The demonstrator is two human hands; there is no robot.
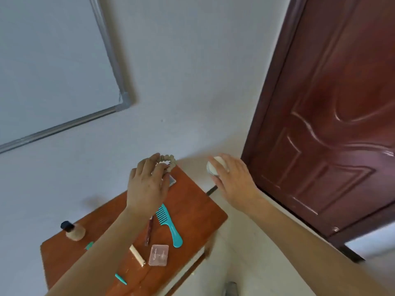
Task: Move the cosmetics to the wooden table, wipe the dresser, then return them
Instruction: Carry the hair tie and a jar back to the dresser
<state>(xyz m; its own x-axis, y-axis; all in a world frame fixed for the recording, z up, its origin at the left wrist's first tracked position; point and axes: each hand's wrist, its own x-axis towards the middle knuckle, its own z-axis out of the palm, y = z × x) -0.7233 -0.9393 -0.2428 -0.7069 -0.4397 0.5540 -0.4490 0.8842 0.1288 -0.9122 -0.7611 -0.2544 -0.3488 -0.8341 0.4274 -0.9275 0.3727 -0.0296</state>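
Left hand point(147, 184) pinched a beaded ring point(169, 160); right hand point(233, 176) curled round a white jar point(213, 166); both probably best lowered onto bare wooden table point(192, 208) between the hands, clear of comb point(168, 224).

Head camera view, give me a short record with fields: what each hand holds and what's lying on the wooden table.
left hand: pinches a beige scrunchie above the table's far corner
right hand: holds a white round jar, past the table's right edge
wooden table: stands against the white wall
on table: teal comb, black-capped bottle, pink square case, cream stick, brown pencil
door: dark red, at right
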